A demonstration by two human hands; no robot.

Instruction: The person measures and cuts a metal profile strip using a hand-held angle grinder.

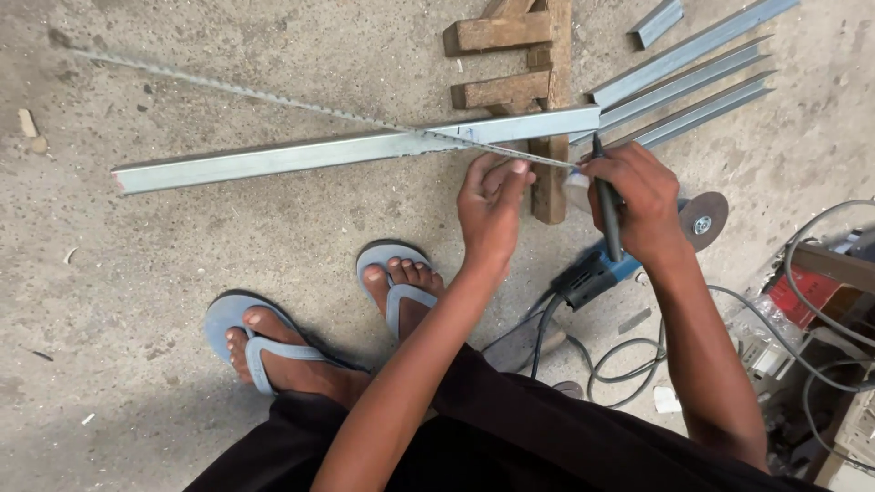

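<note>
The left hand [492, 205] reaches down to a long grey metal channel [355, 148] that lies across the concrete floor [182, 255], one end propped on a rough wooden stand [529, 87]. Its fingers are loosely curled, the tips pinching a thin metal strip [301, 105] that runs slantwise over the channel (the strip stretches far off to the upper left). The right hand [638, 205] is closed around a dark marker [607, 214], held upright with its tip at the channel's edge, just beside the left fingertips. Beneath the right hand an angle grinder [638, 251] with a blue body rests on the floor, its cable looping away. More grey channels [693, 77] lie stacked beyond the stand, well apart from both hands
</note>
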